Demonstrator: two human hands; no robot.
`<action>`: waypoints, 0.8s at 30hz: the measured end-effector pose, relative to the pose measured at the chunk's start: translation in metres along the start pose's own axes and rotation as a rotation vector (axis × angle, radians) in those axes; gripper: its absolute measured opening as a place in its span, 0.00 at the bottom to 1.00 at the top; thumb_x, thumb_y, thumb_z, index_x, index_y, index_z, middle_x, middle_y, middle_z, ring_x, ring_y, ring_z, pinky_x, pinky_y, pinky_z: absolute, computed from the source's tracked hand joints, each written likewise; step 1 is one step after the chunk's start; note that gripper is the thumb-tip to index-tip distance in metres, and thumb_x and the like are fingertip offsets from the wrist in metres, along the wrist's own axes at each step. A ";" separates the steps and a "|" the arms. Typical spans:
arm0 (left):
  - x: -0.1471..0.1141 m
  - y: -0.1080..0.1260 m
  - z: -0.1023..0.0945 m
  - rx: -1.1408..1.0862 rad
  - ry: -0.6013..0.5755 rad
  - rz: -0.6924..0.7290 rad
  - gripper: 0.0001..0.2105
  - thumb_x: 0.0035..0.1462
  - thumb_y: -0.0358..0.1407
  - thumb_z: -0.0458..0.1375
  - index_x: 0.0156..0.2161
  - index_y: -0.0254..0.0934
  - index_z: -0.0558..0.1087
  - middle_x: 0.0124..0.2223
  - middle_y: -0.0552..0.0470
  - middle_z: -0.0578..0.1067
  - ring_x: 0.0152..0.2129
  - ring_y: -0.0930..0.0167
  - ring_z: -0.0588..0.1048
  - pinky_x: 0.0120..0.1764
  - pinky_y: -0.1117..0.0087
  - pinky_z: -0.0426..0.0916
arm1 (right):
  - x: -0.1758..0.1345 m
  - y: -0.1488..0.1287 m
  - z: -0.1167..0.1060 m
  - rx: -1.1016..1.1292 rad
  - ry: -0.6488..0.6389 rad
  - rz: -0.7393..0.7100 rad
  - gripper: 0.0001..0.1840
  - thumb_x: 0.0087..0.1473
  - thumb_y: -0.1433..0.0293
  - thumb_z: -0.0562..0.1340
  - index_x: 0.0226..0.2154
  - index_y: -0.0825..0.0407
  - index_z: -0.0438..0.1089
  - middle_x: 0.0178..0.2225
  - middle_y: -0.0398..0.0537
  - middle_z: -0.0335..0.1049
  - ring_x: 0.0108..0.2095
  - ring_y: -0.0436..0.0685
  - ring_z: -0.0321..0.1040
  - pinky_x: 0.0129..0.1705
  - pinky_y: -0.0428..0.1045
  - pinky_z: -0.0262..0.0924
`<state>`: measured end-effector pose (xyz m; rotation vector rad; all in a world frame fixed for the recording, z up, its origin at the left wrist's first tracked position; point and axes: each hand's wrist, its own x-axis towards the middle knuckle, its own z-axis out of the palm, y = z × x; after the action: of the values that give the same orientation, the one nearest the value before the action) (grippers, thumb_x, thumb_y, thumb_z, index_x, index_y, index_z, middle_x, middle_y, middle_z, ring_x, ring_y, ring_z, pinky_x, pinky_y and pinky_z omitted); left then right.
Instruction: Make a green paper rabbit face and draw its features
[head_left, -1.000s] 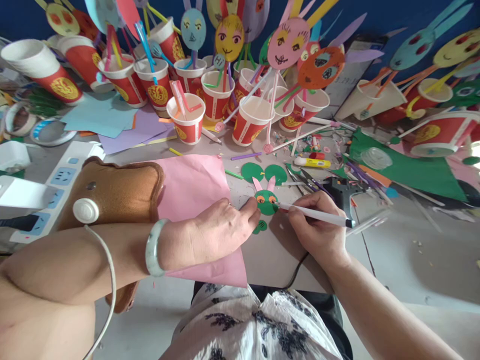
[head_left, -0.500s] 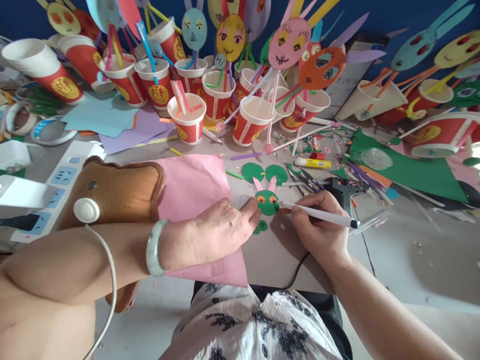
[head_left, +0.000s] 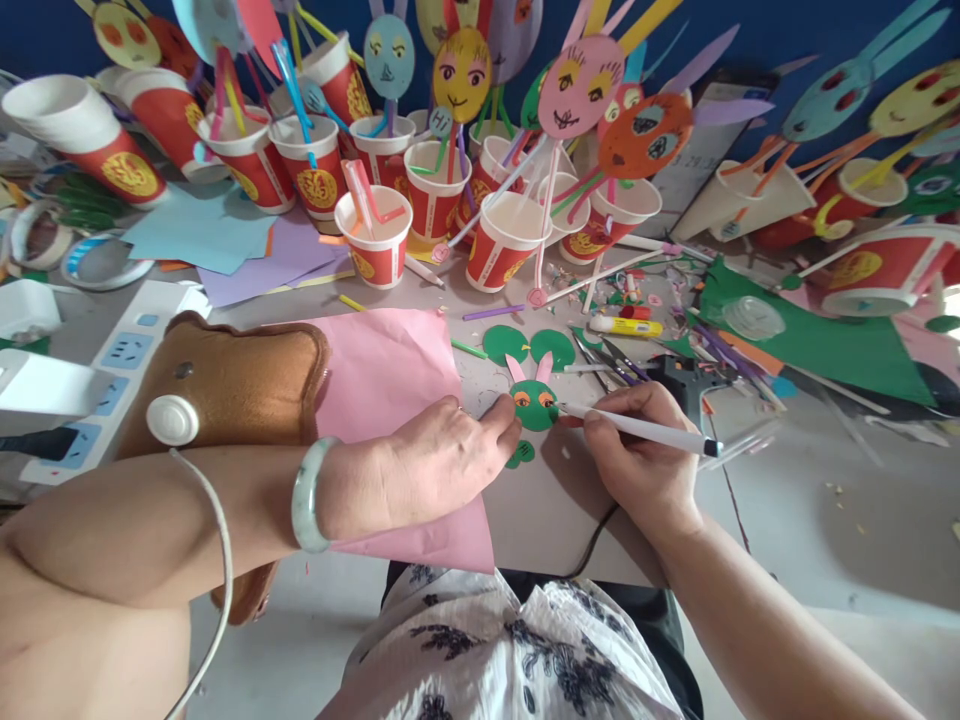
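Observation:
A small green paper rabbit face (head_left: pixel 535 415) with pink ears and orange eyes lies flat on the table. At its left edge, the fingertips of my left hand (head_left: pixel 439 455) are pressed together, holding it down. My right hand (head_left: pixel 649 455) grips a white pen (head_left: pixel 652 431) with a black end, its tip at the right eye. Just below the face is a small green paper piece (head_left: pixel 523 453) with writing, partly beside my left fingers. Two green paper ovals (head_left: pixel 505 345) lie right above the ears. Pink paper (head_left: pixel 390 365) spreads under my left forearm.
Red-and-white paper cups (head_left: pixel 506 245) with straws and paper faces line the back. Scissors (head_left: pixel 616 362), a glue gun (head_left: pixel 690 378) and a glue stick (head_left: pixel 626 326) lie to the right. A brown cushion (head_left: pixel 240 375) and a power strip (head_left: pixel 120 375) are at left.
The pen and my right hand have shifted very slightly at the right eye. My left hand stays in place on the face.

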<state>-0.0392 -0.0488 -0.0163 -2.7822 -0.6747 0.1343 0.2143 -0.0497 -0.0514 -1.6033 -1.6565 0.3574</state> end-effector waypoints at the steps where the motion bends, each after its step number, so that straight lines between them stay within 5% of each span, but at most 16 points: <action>1: -0.001 0.000 0.001 -0.008 -0.002 -0.002 0.28 0.63 0.25 0.49 0.68 0.35 0.64 0.72 0.36 0.62 0.43 0.67 0.76 0.33 0.65 0.66 | 0.000 0.000 0.000 -0.002 -0.006 0.003 0.06 0.51 0.67 0.64 0.27 0.46 0.65 0.22 0.43 0.71 0.21 0.55 0.65 0.24 0.51 0.59; 9: -0.003 0.000 0.003 -0.041 -0.011 -0.003 0.29 0.63 0.27 0.48 0.69 0.37 0.61 0.74 0.38 0.59 0.46 0.66 0.75 0.37 0.65 0.67 | 0.000 0.000 -0.001 0.029 0.001 0.003 0.06 0.50 0.69 0.63 0.26 0.46 0.64 0.23 0.43 0.70 0.22 0.55 0.64 0.25 0.52 0.59; 24: 0.002 -0.002 -0.007 0.011 0.003 0.018 0.25 0.66 0.21 0.45 0.64 0.32 0.68 0.66 0.36 0.69 0.39 0.70 0.77 0.31 0.67 0.66 | 0.002 -0.004 0.000 0.001 -0.008 -0.052 0.07 0.48 0.71 0.63 0.25 0.45 0.64 0.20 0.41 0.68 0.19 0.53 0.61 0.20 0.51 0.56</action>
<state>-0.0377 -0.0475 -0.0093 -2.7777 -0.6469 0.1363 0.2117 -0.0480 -0.0482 -1.5570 -1.7001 0.3381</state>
